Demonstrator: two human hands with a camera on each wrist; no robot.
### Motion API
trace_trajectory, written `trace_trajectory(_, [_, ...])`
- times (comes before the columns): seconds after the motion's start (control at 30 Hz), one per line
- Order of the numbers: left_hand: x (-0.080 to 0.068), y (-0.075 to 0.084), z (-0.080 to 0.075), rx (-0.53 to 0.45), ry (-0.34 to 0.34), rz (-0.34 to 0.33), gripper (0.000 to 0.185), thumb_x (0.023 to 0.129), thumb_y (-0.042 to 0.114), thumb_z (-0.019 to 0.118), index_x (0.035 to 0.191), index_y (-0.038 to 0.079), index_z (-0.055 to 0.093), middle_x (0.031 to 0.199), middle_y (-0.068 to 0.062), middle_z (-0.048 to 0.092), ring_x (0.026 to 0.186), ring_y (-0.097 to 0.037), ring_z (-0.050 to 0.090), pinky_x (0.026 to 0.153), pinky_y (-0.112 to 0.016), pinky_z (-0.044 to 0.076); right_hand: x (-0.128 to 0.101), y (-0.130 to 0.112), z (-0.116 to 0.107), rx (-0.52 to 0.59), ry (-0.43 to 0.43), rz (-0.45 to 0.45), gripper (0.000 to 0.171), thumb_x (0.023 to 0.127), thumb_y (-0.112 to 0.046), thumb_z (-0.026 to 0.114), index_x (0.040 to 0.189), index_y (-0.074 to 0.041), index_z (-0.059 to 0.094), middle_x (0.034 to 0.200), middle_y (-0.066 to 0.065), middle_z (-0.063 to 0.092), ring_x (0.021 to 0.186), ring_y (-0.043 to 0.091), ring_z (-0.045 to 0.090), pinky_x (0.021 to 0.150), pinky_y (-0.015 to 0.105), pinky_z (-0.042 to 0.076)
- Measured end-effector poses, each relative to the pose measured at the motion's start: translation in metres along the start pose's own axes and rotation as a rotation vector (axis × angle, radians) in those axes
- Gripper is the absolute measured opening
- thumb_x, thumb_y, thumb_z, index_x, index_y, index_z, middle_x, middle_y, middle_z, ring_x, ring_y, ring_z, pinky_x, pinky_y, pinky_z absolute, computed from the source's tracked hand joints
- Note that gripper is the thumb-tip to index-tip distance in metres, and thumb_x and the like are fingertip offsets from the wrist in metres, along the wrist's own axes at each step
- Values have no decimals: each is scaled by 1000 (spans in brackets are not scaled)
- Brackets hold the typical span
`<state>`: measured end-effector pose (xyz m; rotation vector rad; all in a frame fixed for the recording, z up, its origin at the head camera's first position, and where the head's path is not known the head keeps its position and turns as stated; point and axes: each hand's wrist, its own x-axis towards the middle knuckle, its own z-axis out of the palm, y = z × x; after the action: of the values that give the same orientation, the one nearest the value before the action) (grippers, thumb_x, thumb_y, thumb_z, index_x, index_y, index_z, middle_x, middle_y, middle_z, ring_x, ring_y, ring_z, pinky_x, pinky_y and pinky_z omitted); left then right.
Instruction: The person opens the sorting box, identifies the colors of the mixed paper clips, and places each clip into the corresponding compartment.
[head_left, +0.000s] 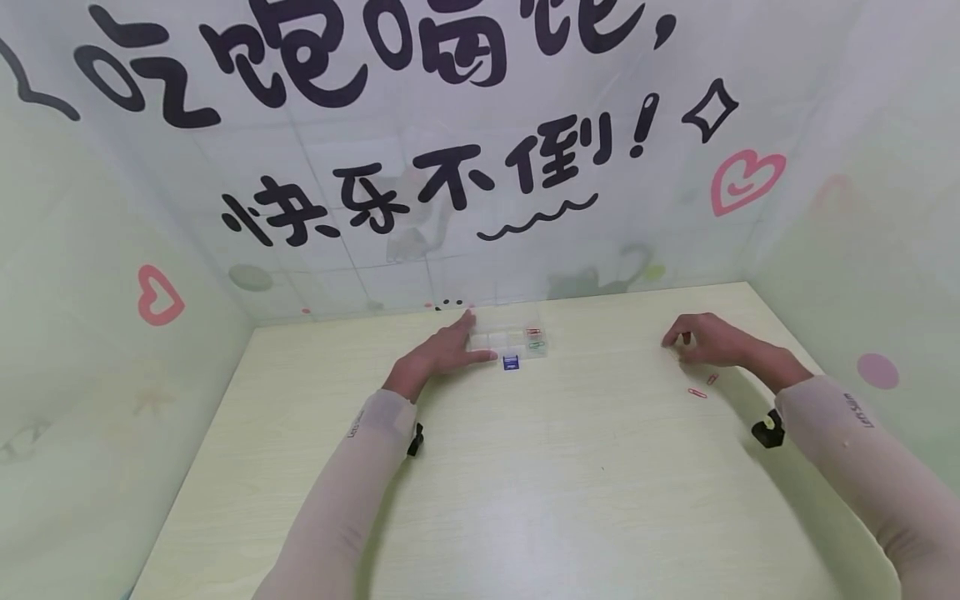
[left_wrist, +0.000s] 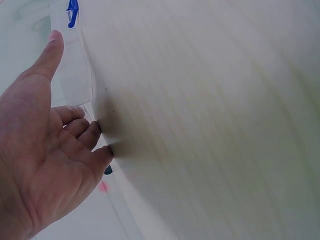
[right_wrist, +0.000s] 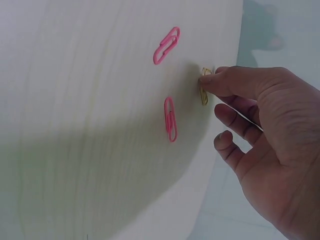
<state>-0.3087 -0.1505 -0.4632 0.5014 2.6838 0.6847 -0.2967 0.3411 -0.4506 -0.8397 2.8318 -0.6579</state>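
Note:
My left hand (head_left: 452, 346) rests at the left end of a clear plastic compartment box (left_wrist: 75, 70), thumb along its front edge and the other fingers spread toward the back. A blue latch (head_left: 511, 362) shows at the box's front. Inside, on the right, lie red paper clips (head_left: 533, 332) and green paper clips (head_left: 536, 344). Over at the right, my right hand (head_left: 708, 340) pinches a yellow paper clip (right_wrist: 204, 95) at the table surface between thumb and index finger. Two pinkish-red paper clips (right_wrist: 170, 120) lie on the table beside that hand.
The pale wood-grain table (head_left: 525, 467) meets a printed curtain (head_left: 480, 275) at the back, with more curtain on both sides. The box stands close to the back edge. Black wrist devices (head_left: 768, 429) sit at both sleeves.

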Motion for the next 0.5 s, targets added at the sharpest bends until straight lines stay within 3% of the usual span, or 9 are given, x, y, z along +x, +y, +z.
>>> trace_trajectory(0.5, [-1,-1,0,5,5,-1,109,100,65,61,170,5,2,179,-10,2,163,-33,13,133,-47,15,4,1,4,-11,20,-5,14,87,3,81,99,-4,80,96,3,75,87,20,63,76,33,51])
